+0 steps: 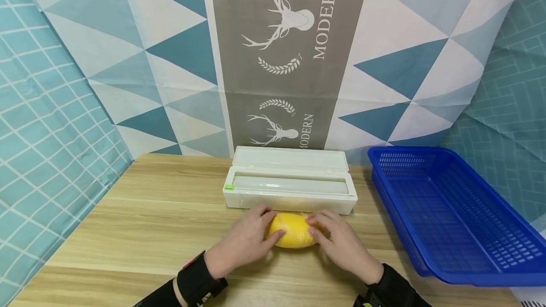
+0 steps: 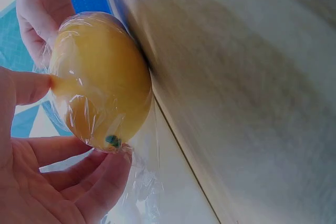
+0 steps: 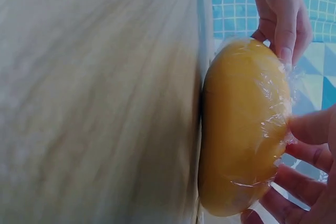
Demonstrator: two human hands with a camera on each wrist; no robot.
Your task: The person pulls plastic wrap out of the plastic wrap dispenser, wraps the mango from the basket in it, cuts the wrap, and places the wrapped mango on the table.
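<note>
"Where is the main item, and what are the hands doing?"

"One yellow fruit, covered in clear film, lies on the wooden desk, at the lower centre of the frame. The left hand grips its left end and the right hand its right end, thumbs on the near side, fingers curled round the far side."

"How is this step best done?"

"It looks like pressing the film snug. I would steady the fruit with one hand, smooth wrinkles outward from the middle with the other, then tuck the ends under. Light pressure should avoid tearing. The left wrist view shows loose film beside the fruit's tip, which probably needs tucking first."

"How many of each thing?"

"One fruit, two hands. One open white box at centre, containing one pale roll, with one green tab. One blue basket at right. Film layers: I cannot tell."
</note>
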